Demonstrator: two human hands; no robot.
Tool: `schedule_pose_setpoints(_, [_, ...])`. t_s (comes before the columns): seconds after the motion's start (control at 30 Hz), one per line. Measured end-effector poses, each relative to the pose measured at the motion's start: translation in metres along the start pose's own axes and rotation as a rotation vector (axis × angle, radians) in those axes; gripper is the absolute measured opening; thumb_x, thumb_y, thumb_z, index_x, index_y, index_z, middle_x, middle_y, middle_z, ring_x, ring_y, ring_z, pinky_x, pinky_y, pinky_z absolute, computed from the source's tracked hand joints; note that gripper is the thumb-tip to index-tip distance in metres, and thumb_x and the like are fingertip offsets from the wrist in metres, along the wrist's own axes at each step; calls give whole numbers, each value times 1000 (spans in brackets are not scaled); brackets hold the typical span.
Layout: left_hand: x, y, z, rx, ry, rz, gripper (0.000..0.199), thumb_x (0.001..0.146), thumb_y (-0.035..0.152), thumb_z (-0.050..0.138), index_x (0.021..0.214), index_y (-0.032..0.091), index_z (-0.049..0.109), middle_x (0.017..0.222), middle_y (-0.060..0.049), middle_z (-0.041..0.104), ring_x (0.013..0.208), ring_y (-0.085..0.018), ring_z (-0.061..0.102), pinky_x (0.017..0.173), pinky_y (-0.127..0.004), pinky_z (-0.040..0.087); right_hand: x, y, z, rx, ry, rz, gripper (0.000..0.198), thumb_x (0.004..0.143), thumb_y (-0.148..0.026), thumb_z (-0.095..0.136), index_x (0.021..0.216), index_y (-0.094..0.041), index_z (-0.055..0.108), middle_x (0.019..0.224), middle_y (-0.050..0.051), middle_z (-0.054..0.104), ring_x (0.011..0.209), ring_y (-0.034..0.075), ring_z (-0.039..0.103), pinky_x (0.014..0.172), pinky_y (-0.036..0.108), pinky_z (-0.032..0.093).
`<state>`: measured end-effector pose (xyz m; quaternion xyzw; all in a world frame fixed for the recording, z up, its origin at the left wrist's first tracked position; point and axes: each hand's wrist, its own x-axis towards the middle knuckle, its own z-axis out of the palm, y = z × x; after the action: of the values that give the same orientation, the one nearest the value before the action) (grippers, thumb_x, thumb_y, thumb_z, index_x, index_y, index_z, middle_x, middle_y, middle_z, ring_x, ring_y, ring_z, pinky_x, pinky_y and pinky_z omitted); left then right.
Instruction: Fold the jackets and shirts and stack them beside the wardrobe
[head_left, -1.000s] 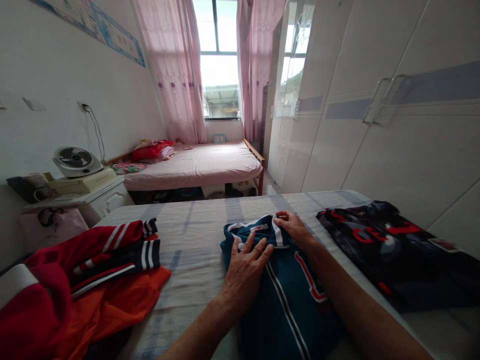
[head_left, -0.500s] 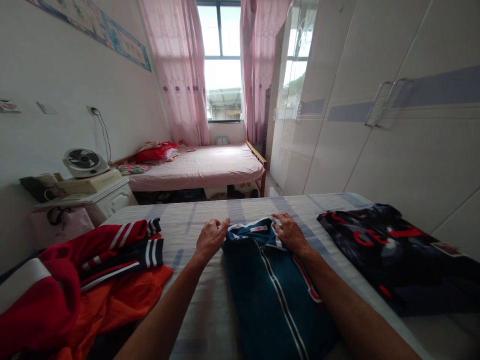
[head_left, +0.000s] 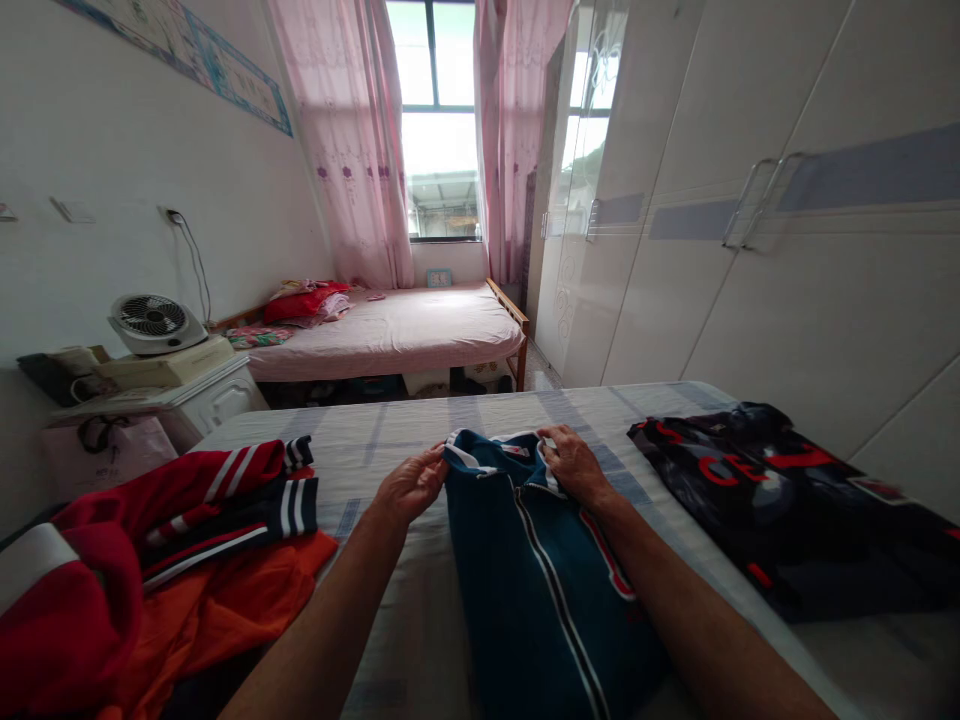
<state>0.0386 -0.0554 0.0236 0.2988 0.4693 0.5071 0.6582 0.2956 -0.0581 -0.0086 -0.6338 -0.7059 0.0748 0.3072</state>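
Observation:
A dark teal zip-up jacket (head_left: pixel 499 580) lies front side up on the bed in front of me, its white-edged collar at the far end. My left hand (head_left: pixel 414 482) pinches the collar's left corner between thumb and fingers. On the collar's right side, my right hand (head_left: pixel 576 462) is closed, its fingers curled over the edge. The black-and-white zipper runs down the jacket's middle toward me, and red-and-white trim shows beside my right forearm. My forearm covers part of the jacket's right side.
Red, navy and orange clothes (head_left: pixel 225 590) are heaped at the left. A black garment with red letters (head_left: pixel 787 530) lies flat at the right. Under them is the checked bed sheet (head_left: pixel 390 430). Beyond stand a nightstand (head_left: pixel 225 395) with a fan (head_left: pixel 156 322), a pink bed (head_left: pixel 405 335) and a wardrobe (head_left: pixel 810 330).
My left hand has turned and now grips the collar's left corner, which stands slightly raised. My right hand has stayed at the collar's right side. The camera view has shifted slightly.

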Motion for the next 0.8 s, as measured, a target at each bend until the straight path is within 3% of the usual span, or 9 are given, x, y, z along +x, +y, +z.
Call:
schedule_pose_setpoints(0.1, [-6,-9,4,123,66,127,12,71,8,65,81,13,62,85,-7,65,91,-21,65,82,-32,53,0,-1,-1,-3,-1,6,31,85,-15,45,111,-11,62,112,12,62,108,19,55,98,27,36])
schedule_pose_setpoints(0.2, [-20,-20,5,251,103,307,24,69,19,71,93,17,66,113,-8,61,117,-24,52,104,-39,38,-1,-2,-1,-6,-3,9,31,85,-16,45,110,-12,62,111,12,62,108,19,55,98,28,37])
schedule_pose_setpoints(0.33, [-40,-30,-5,758,-15,764,21,79,18,58,96,22,69,130,-5,55,130,-24,39,112,-44,25,0,-1,0,-5,-8,15,31,85,-17,45,110,-12,63,112,12,63,106,19,57,97,27,38])
schedule_pose_setpoints(0.4, [-45,-30,-11,1086,-143,1013,35,82,10,47,109,24,64,130,-4,55,131,-23,37,111,-48,26,0,0,0,-4,-9,17,31,85,-17,45,110,-14,63,112,11,63,106,19,57,96,27,38])
schedule_pose_setpoints(0.5, [-47,-26,-13,1387,-241,1209,43,79,6,50,118,23,57,125,-5,58,123,-22,45,104,-43,36,-1,-1,-1,-4,-12,16,31,85,-17,45,110,-15,63,114,10,64,107,18,57,97,27,37])
schedule_pose_setpoints(0.57, [-43,-26,-9,1491,-172,1327,26,82,11,52,105,20,61,110,-5,62,104,-19,55,89,-34,46,-1,-1,-2,-4,-16,15,32,85,-17,45,111,-15,63,114,10,64,107,18,57,97,27,37])
schedule_pose_setpoints(0.63, [-38,-29,-3,1533,-71,1424,13,87,15,49,88,18,62,94,-5,63,85,-17,55,75,-29,48,-1,-1,-2,-6,-20,14,31,85,-17,45,110,-16,63,114,10,64,107,18,57,96,26,38])
schedule_pose_setpoints(0.7, [-33,-36,1,1545,15,1481,19,89,15,45,79,17,61,84,-6,60,78,-17,51,70,-29,45,-1,-1,-1,-9,-22,12,31,84,-17,45,110,-17,63,114,10,65,108,17,57,96,25,38])
schedule_pose_setpoints(0.8, [-28,-46,3,1558,79,1529,21,89,12,42,87,18,62,80,-6,56,76,-18,48,65,-29,42,-1,1,-1,-15,-24,13,31,84,-16,44,110,-17,62,114,9,65,108,17,58,96,26,38])
